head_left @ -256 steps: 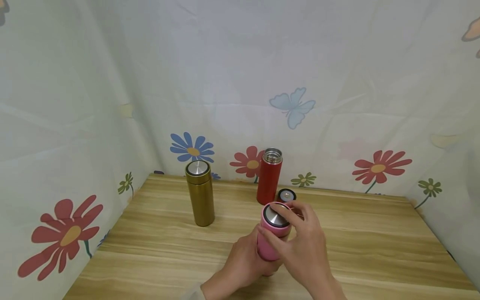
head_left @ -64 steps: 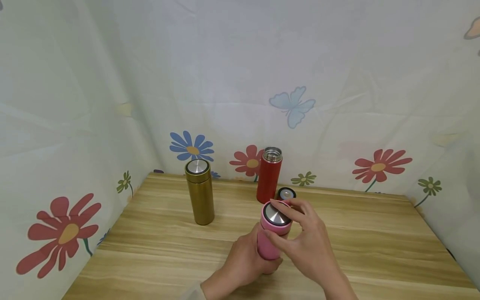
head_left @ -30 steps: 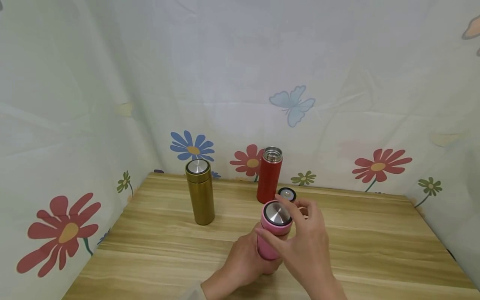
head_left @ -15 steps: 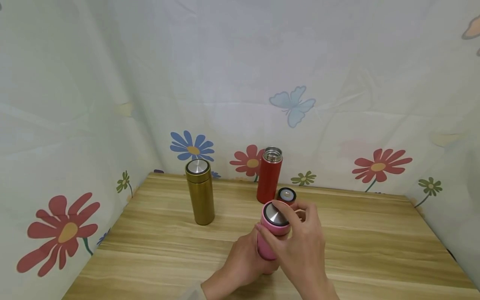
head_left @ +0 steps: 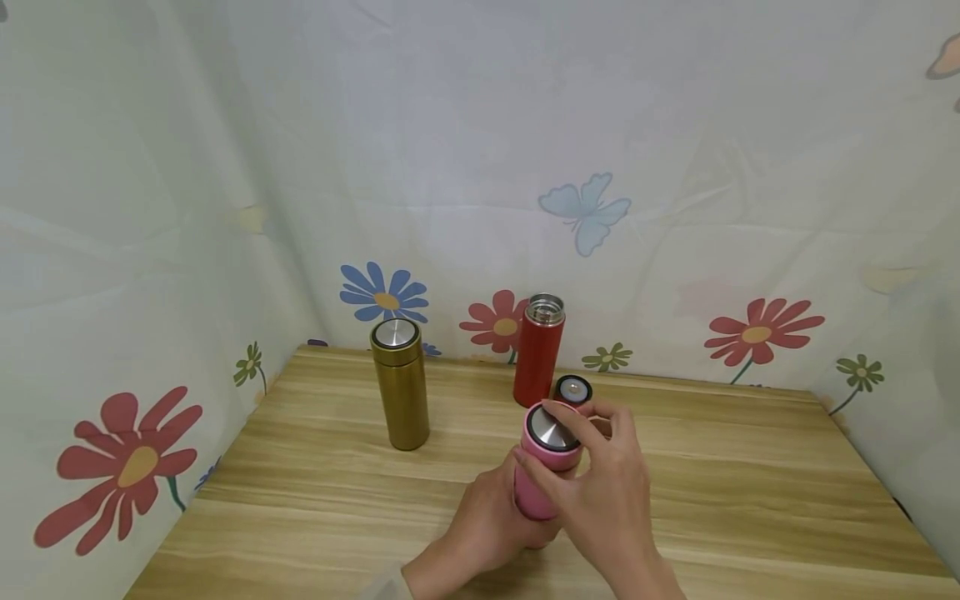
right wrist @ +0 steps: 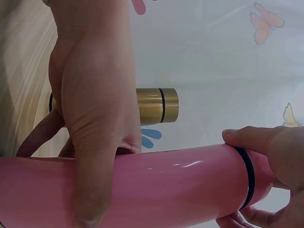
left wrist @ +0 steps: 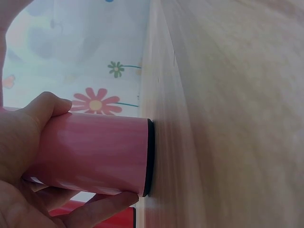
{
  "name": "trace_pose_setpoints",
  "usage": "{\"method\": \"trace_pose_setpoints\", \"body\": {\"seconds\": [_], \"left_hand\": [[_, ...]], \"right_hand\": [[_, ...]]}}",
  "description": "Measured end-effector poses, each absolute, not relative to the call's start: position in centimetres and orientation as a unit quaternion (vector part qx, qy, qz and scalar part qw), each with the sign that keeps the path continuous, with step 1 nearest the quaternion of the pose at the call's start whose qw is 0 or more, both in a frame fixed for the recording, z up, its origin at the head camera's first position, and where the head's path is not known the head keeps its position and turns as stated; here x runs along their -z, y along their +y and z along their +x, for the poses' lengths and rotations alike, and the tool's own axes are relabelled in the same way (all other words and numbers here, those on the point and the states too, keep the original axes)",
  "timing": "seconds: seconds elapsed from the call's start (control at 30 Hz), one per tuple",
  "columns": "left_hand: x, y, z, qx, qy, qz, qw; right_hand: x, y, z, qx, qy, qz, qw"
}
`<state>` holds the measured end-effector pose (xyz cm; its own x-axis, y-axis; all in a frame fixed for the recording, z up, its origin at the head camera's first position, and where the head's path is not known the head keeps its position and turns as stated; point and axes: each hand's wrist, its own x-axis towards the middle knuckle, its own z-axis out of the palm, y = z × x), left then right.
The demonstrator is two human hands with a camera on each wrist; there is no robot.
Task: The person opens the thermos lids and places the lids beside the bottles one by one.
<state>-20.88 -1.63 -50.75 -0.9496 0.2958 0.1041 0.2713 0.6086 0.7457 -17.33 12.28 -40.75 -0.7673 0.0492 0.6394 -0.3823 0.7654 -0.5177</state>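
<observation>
A pink thermos bottle stands near the front of the table, its dark base right at the tabletop in the left wrist view. My left hand wraps round its body. The steel-topped pink lid sits on the bottle's mouth. My right hand grips that lid, thumb against the near side and index finger over the top edge. In the right wrist view, a dark ring shows between the lid and the body. The right hand's other fingers are partly hidden behind the lid.
A red thermos bottle stands lidless at the back, its steel mouth showing. Beside it a red lid lies with its inner side up, partly behind the pink bottle. To the left stands a gold thermos bottle with its lid on. Flowered cloth surrounds the wooden table.
The right hand has turned back and forth at the lid; its index finger, reaching past the far edge a second ago, is back over the top. The left hand and bottle stay put.
</observation>
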Motion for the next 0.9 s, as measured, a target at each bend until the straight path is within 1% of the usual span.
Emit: {"method": "trace_pose_setpoints", "body": {"seconds": [0.17,0.33,0.5,0.9], "left_hand": [[50.6,-1.6,-20.9,-0.418,0.894,0.158,0.024],[50.6,-1.6,-20.8,-0.419,0.893,0.162,0.012],[50.6,-1.6,-20.8,-0.428,0.889,0.164,0.011],[50.6,-1.8,-20.8,-0.443,0.881,0.163,0.030]], "right_hand": [[40.5,12.6,-17.3,-0.344,-0.884,0.098,0.300],[40.3,13.0,-17.3,-0.355,-0.881,0.115,0.291],[40.2,13.4,-17.4,-0.363,-0.880,0.133,0.276],[39.9,14.6,-17.6,-0.383,-0.876,0.175,0.237]]}}
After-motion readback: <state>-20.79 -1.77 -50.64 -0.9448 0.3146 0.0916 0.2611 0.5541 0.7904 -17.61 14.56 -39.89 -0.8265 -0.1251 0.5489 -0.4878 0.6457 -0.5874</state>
